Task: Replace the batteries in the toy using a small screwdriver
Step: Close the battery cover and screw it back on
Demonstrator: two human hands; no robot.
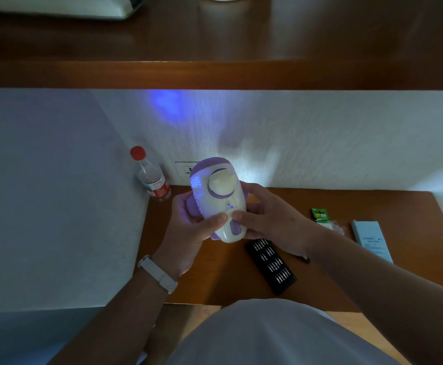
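A white and purple toy (pixel 216 198) is held above the brown desk (pixel 346 280), lit up and casting blue and white light on the wall. My left hand (pixel 192 227) grips its left side, thumb on the lower front. My right hand (pixel 263 214) holds its right side, thumb pressed near a small switch. A black case of screwdriver bits (pixel 271 267) lies open on the desk below my right hand. A green battery pack (pixel 319 215) lies further right. A dark tool tip (pixel 305 259) shows under my right wrist.
A plastic bottle with a red cap (pixel 151 177) stands at the desk's back left corner by the wall. A wall socket (pixel 184 170) sits behind the toy. A pale blue box (pixel 371 239) lies at the right. A wooden shelf (pixel 215 75) runs overhead.
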